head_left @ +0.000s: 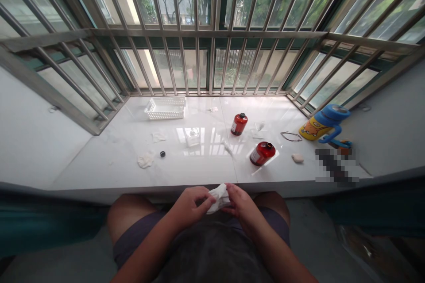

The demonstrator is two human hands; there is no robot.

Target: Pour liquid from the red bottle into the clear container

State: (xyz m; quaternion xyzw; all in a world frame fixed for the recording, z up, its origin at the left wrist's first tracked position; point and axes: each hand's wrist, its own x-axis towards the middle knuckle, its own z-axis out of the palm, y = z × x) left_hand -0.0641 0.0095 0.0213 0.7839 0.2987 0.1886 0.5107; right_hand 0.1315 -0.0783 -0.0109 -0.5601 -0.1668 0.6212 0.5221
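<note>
Crumpled white tissue wad (219, 198), soft and creased, irregular lump, held in front of the near edge of the counter (199, 163), over the person's lap. Left hand (191, 207) closed on its left side, fingers pinching the paper; right hand (242, 205) closed on its right side, thumb and fingers gripping. Both hands touching the tissue, hands nearly meeting around it.

Counter is glossy white stone, a window ledge with reflections. Near the front edge, right of centre: red metal bottle lying on its side (262, 153), cap off, open mouth pointing to the far right. Farther back, just beyond it: second red metal bottle with black cap (238, 124), upright. Small black cap (162, 154) left of centre, alone on the surface. Crumpled white tissue scrap (145, 160) just left of that cap; another smaller scrap (158, 137) behind it. Small clear packet (192, 136) mid-counter. White plastic mesh basket (165, 108) at the far edge, left of centre. Right end: yellow cartoon-print kids' cup with blue lid and handle (323, 124), tipped on its side. Thin loop of cord (291, 136) just left of it. Small beige lump (297, 158) near the front edge at right. Metal window bars (212, 35) behind the far edge.
</note>
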